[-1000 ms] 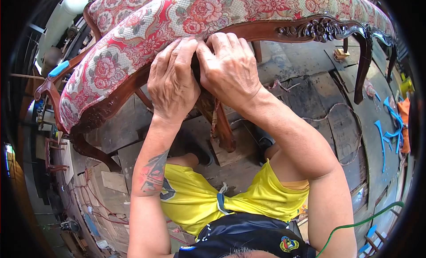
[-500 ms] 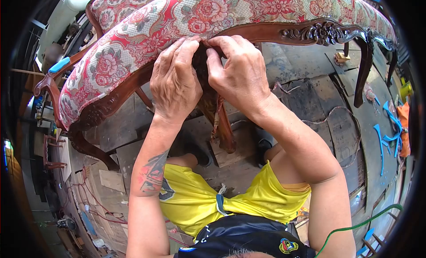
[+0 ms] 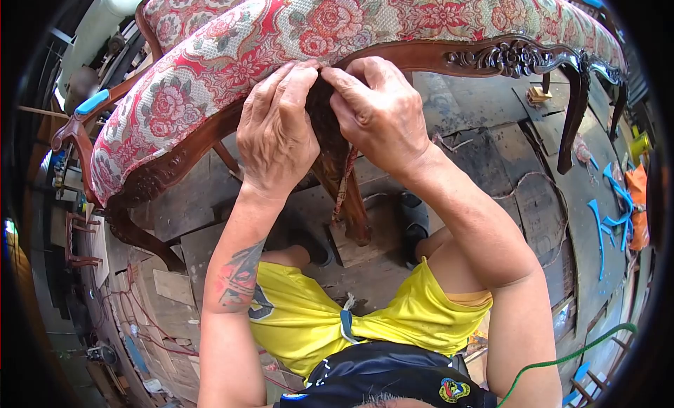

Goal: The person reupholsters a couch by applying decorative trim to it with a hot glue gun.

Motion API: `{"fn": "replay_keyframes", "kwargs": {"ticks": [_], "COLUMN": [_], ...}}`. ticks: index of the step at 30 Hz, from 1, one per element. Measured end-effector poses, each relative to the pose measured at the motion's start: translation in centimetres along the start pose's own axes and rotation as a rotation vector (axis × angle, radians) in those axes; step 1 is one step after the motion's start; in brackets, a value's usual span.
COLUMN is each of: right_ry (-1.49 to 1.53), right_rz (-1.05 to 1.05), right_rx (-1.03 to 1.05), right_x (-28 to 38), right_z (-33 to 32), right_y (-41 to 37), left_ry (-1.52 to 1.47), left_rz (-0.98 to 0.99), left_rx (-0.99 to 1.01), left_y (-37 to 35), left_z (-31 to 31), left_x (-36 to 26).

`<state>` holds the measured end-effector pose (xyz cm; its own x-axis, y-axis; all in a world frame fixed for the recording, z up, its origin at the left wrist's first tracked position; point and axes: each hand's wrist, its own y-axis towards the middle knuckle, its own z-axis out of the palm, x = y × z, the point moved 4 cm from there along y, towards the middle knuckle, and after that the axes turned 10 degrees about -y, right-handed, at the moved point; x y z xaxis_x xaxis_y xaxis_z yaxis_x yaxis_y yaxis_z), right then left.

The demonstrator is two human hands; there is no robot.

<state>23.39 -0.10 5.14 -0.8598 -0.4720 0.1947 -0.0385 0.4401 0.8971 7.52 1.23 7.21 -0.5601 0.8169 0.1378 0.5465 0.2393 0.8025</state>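
Observation:
A carved wooden sofa frame [image 3: 505, 56] carries a seat in red floral fabric [image 3: 232, 50]. My left hand [image 3: 275, 134] and my right hand [image 3: 382, 117] meet at the seat's front edge, right above a carved leg [image 3: 349, 197]. The fingertips of both hands pinch and press the fabric edge where it folds under the rail. A loose strip of fabric trim [image 3: 342, 187] hangs down along the leg between my wrists. No tool shows in either hand.
The leg stands on a wooden block [image 3: 365, 243] on a dark plank floor. Another leg [image 3: 572, 120] stands at the right. Blue plastic pieces [image 3: 607, 218] lie at the far right, a green cord [image 3: 562, 359] runs at the lower right. Wood scraps lie at the lower left.
Both hands stay on the same spot of the fabric edge; they have shifted slightly lower in view and the fingers have regripped the fold. The sofa has not moved.

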Motion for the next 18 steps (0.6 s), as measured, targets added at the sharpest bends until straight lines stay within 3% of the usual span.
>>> {"fn": "replay_keyframes", "kwargs": {"ticks": [18], "right_ry": [-0.182], "right_rz": [-0.045], "right_rx": [0.082], "right_x": [0.87], "right_z": [-0.12], "right_y": [0.56], "left_ry": [0.02], "left_rz": [0.022], "left_rx": [-0.024], "left_y": [0.15], "left_z": [0.08], "left_x": [-0.24]}}
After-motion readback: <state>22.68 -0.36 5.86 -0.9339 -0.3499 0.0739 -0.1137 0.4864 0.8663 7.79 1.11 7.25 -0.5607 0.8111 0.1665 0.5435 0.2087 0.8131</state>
